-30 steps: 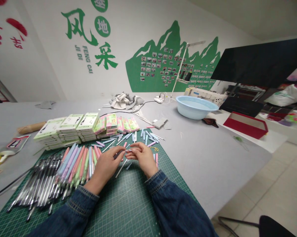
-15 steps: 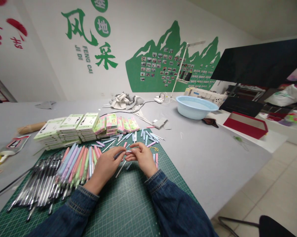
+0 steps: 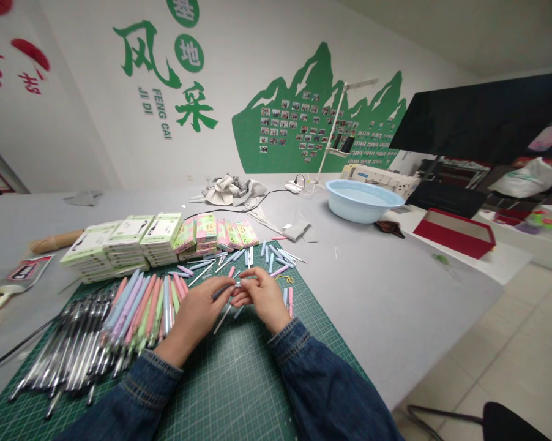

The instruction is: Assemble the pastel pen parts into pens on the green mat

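Over the green cutting mat, my left hand and my right hand meet fingertip to fingertip. Both pinch a thin pen part between them; its far end is hidden by my right fingers. A white refill lies on the mat just under my hands. A row of pastel pens lies left of my left hand, with dark pens further left. Loose pastel caps are scattered beyond my hands.
Stacks of green and pink boxes stand behind the pens. A light blue basin and a red box sit at the right of the grey table, whose edge drops off to tiled floor. Cloth and cables lie at the back.
My fingertips have drawn closer together on the pen part. The view has shifted slightly; the hands stay in the same spot on the mat.
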`<state>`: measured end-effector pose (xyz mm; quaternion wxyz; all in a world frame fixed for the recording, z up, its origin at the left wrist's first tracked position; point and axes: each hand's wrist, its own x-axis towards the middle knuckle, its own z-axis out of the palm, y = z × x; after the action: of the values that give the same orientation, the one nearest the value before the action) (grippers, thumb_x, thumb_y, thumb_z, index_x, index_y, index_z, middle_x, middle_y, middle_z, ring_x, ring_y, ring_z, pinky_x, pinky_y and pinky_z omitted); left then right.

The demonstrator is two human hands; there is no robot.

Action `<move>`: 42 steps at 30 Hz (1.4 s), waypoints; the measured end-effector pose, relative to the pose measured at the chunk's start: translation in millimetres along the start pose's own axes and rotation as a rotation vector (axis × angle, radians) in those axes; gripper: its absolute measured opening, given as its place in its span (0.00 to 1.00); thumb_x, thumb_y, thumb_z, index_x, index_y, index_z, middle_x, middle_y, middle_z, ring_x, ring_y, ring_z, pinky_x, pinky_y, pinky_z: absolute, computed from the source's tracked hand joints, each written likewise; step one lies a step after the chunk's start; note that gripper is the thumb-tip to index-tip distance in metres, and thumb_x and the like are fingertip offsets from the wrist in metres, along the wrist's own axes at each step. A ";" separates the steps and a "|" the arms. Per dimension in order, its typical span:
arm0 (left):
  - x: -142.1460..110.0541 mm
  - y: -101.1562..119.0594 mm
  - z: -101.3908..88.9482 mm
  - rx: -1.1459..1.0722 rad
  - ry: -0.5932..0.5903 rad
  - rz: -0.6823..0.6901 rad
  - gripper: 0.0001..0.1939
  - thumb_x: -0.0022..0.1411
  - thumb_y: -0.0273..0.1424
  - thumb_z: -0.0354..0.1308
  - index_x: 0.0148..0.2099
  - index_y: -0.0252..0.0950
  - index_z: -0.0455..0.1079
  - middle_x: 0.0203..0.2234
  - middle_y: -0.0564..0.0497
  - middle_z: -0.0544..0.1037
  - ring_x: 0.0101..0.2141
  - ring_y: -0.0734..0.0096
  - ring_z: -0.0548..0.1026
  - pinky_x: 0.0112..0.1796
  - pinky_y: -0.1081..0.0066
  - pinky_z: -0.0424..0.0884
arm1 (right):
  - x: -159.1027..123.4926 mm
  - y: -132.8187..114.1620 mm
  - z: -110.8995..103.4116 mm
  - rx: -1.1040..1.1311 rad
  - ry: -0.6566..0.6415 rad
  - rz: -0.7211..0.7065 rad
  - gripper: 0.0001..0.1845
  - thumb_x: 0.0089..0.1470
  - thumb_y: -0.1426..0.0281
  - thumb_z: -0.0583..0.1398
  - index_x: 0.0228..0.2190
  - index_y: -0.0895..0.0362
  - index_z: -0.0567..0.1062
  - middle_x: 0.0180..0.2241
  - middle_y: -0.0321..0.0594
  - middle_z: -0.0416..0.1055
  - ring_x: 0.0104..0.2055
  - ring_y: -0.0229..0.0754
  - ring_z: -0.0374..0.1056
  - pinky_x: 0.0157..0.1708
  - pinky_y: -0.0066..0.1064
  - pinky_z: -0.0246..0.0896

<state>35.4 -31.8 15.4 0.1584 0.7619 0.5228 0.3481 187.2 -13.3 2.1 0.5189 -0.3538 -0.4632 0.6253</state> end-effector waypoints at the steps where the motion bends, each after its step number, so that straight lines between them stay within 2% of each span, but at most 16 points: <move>1: -0.2 1.3 0.3 -0.015 -0.008 0.004 0.12 0.62 0.37 0.49 0.44 0.43 0.72 0.40 0.53 0.78 0.41 0.67 0.73 0.43 0.70 0.66 | -0.2 0.4 0.6 -0.017 -0.016 -0.004 0.12 0.48 0.64 0.59 0.34 0.57 0.66 0.17 0.31 0.70 0.16 0.39 0.69 0.16 0.27 0.66; 4: -0.5 5.1 1.2 -0.089 -0.032 -0.005 0.13 0.62 0.38 0.49 0.44 0.44 0.72 0.39 0.53 0.78 0.40 0.67 0.74 0.42 0.70 0.66 | -1.5 -0.5 1.6 -0.098 -0.037 -0.058 0.11 0.50 0.63 0.58 0.33 0.55 0.65 0.14 0.28 0.68 0.12 0.35 0.64 0.10 0.21 0.56; 7: 0.1 6.3 1.9 -0.164 -0.028 -0.051 0.14 0.62 0.40 0.49 0.42 0.42 0.73 0.36 0.53 0.79 0.36 0.67 0.74 0.38 0.71 0.67 | -3.2 -4.2 1.4 -0.157 0.022 -0.134 0.09 0.50 0.63 0.60 0.29 0.55 0.66 0.14 0.27 0.67 0.11 0.31 0.59 0.11 0.19 0.50; 10: 0.4 4.5 2.4 -0.179 -0.001 -0.096 0.15 0.61 0.41 0.49 0.41 0.41 0.73 0.32 0.53 0.79 0.32 0.67 0.74 0.34 0.71 0.67 | -4.1 -7.9 1.3 -0.142 0.054 -0.153 0.10 0.47 0.64 0.62 0.27 0.56 0.68 0.16 0.29 0.68 0.14 0.31 0.61 0.14 0.21 0.54; 15: -0.2 2.6 1.4 -0.149 0.058 -0.138 0.14 0.60 0.41 0.50 0.39 0.41 0.73 0.31 0.54 0.79 0.30 0.68 0.74 0.32 0.72 0.66 | -3.9 -7.3 2.6 -0.045 0.003 -0.121 0.07 0.44 0.70 0.62 0.29 0.58 0.71 0.22 0.34 0.73 0.21 0.36 0.69 0.22 0.27 0.64; 19: -1.0 7.8 1.4 -0.115 0.053 -0.112 0.14 0.61 0.42 0.50 0.42 0.42 0.71 0.35 0.53 0.79 0.32 0.67 0.75 0.34 0.71 0.66 | -4.5 -5.6 3.2 -0.137 0.080 -0.177 0.05 0.46 0.70 0.61 0.29 0.58 0.74 0.22 0.35 0.72 0.22 0.38 0.69 0.24 0.29 0.65; 22: -2.0 12.3 2.8 -0.138 0.056 -0.131 0.16 0.60 0.42 0.52 0.48 0.42 0.63 0.33 0.54 0.79 0.35 0.65 0.76 0.37 0.68 0.66 | -5.6 -6.6 3.6 -0.215 0.131 -0.205 0.05 0.47 0.70 0.61 0.28 0.57 0.76 0.21 0.34 0.71 0.22 0.38 0.67 0.24 0.29 0.64; 26: -2.1 12.6 3.3 -0.194 0.085 -0.156 0.14 0.58 0.41 0.53 0.44 0.41 0.60 0.32 0.53 0.79 0.36 0.63 0.77 0.39 0.66 0.67 | -8.8 -8.1 5.8 -0.307 0.122 -0.252 0.06 0.48 0.70 0.60 0.28 0.55 0.78 0.24 0.36 0.73 0.24 0.39 0.67 0.27 0.31 0.64; 30: 0.0 9.5 4.0 -0.388 0.091 -0.149 0.09 0.59 0.36 0.52 0.40 0.39 0.61 0.32 0.52 0.76 0.34 0.66 0.76 0.36 0.68 0.69 | -15.2 -8.6 8.8 -0.489 0.089 -0.438 0.15 0.54 0.73 0.54 0.37 0.50 0.79 0.36 0.40 0.73 0.37 0.43 0.68 0.38 0.34 0.64; 33: 2.2 7.6 6.1 -0.609 0.076 -0.174 0.10 0.58 0.36 0.54 0.41 0.38 0.63 0.32 0.51 0.74 0.33 0.68 0.75 0.32 0.70 0.69 | -18.8 -10.8 10.2 -0.565 0.096 -0.516 0.17 0.55 0.75 0.54 0.41 0.48 0.78 0.41 0.42 0.71 0.47 0.45 0.64 0.48 0.38 0.60; 35: 3.6 6.8 7.5 -0.762 0.095 -0.217 0.13 0.56 0.36 0.57 0.42 0.37 0.65 0.35 0.50 0.75 0.33 0.69 0.74 0.29 0.72 0.69 | -18.9 -13.2 10.4 -0.513 0.107 -0.490 0.16 0.54 0.73 0.56 0.41 0.48 0.77 0.43 0.42 0.70 0.48 0.46 0.63 0.47 0.37 0.61; 38: 5.0 6.7 7.5 -0.972 0.133 -0.306 0.16 0.53 0.36 0.61 0.44 0.36 0.68 0.39 0.49 0.74 0.37 0.67 0.74 0.29 0.73 0.69 | -15.9 -16.5 9.6 -0.331 0.110 -0.404 0.18 0.50 0.70 0.60 0.45 0.48 0.74 0.42 0.40 0.71 0.45 0.44 0.66 0.41 0.34 0.64; 42: 6.2 9.1 4.9 -1.072 0.113 -0.386 0.17 0.50 0.34 0.64 0.43 0.35 0.70 0.41 0.47 0.75 0.40 0.65 0.73 0.31 0.73 0.69 | -12.2 -18.5 7.7 -0.249 0.058 -0.337 0.17 0.47 0.69 0.63 0.42 0.51 0.76 0.41 0.39 0.72 0.41 0.42 0.68 0.42 0.34 0.64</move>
<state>46.4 -29.2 19.7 0.5551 0.4461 0.4105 0.5695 188.6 -26.2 21.6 0.5815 -0.3508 -0.5743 0.4571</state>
